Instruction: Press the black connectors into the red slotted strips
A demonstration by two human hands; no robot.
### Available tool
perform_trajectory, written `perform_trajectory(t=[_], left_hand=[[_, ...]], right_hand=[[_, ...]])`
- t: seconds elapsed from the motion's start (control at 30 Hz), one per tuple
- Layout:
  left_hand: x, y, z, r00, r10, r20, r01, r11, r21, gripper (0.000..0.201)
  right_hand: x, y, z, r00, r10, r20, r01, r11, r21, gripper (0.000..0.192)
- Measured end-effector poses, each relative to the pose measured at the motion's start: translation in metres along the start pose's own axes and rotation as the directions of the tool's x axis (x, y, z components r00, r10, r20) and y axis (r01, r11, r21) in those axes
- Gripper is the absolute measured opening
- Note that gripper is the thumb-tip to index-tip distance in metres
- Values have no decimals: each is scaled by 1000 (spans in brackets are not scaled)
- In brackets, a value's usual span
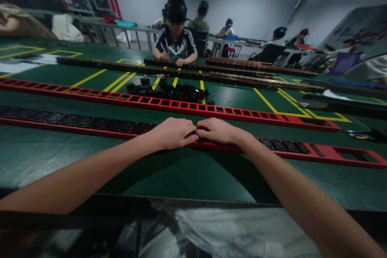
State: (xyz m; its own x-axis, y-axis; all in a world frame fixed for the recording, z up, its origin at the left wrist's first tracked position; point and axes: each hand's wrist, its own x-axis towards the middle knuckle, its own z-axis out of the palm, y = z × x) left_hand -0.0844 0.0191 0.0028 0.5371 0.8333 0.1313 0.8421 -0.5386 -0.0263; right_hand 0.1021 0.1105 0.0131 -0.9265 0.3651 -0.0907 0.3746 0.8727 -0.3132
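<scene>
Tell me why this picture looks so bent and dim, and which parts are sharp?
Head view: the wide lens bows the long red slotted strip and the green table mat toward the edges; lighting is dim and even, with a soft sheen on the mat; the left hand and right hand are fairly sharp, while the far workers and shelves are soft, and the bottom edge is blurred.

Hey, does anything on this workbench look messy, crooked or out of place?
Only the loose heap of black parts behind the second red strip; it lies unsorted. Both hands, left hand and right hand, rest on the near red strip.
</scene>
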Motion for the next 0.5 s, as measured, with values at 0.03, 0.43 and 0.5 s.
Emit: perform_trajectory(t=[0.03, 0.43, 0.5], left_hand=[[0, 0, 0, 1000, 0, -2, 0, 1000, 1, 37], [-3, -6, -4, 997, 4, 74, -8, 998, 61, 43], [-4, -9, -7, 993, -15, 119, 6, 997, 73, 43]], right_hand=[[0, 0, 0, 1000, 2, 0, -2, 1000, 1, 31], [-7, -7, -3, 1000, 23, 16, -22, 997, -69, 49], [-8, -14, -2, 1000, 11, 9, -10, 990, -144, 54]])
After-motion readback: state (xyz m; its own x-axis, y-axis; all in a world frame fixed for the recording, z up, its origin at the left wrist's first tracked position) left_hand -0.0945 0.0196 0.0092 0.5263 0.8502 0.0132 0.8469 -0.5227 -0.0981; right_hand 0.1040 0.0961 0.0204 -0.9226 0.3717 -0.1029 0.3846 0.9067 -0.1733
